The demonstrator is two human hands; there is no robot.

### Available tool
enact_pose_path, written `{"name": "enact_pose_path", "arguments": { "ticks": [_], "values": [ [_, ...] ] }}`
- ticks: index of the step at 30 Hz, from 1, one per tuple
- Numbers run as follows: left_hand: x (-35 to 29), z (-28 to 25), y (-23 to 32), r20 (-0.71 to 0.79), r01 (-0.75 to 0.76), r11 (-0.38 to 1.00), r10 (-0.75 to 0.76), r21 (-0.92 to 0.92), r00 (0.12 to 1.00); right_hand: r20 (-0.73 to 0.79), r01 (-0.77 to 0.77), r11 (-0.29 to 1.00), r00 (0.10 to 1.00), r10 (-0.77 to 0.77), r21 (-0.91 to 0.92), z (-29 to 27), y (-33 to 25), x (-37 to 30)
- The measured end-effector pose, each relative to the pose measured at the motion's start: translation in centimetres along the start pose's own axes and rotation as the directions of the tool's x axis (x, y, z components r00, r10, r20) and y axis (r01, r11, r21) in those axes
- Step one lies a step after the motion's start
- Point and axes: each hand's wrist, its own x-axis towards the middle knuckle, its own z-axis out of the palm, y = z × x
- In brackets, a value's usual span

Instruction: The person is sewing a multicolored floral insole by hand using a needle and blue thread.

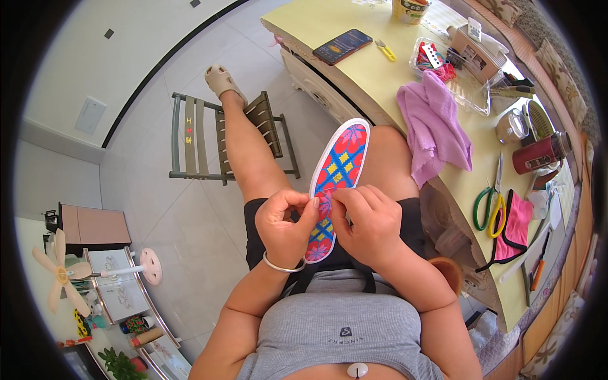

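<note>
Above tiled floor [197,237]: pinching insole [342,158], best kept flat, in left hand [284,223], with right hand [370,221] closed alongside, contents unclear

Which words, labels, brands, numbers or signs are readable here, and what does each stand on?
The wording is not copied here, only where it stands:
Grey top: a dark emblem with a line of lettering.
Folding chair: red and yellow characters on a back slat.
Phone: lit screen, text too small to read.
Maroon flask: pale marking, too small to read.
Insole: coloured pattern, no lettering visible.
</note>
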Motion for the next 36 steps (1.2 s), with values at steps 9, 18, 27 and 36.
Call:
{"name": "enact_pose_path", "arguments": {
  "ticks": [9,18,27,36],
  "values": [
    [-0.2,-0.2,0.5,0.044,0.032,0.999,-0.032,0.005,0.998,0.035,-0.081,0.985,0.996,0.077,0.151,-0.4,0.0,0.5],
    [0.2,-0.2,-0.8,0.288,0.377,0.684,-0.248,-0.625,0.925,0.596,-0.558,-0.279,0.537,0.596,0.782,-1.1,1.5,-0.3],
    [0.3,-0.1,-0.7,0.363,0.273,0.844,-0.101,-0.462,0.926,0.734,-0.371,-0.679,0.565,0.376,0.633,2.0,3.3,-4.4],
    [1.2,-0.9,-0.9,0.375,0.483,0.588,-0.305,-0.649,0.875,0.681,-0.187,-0.774,0.624,0.382,0.605,-2.4,7.0,-0.3]
  ]
}}
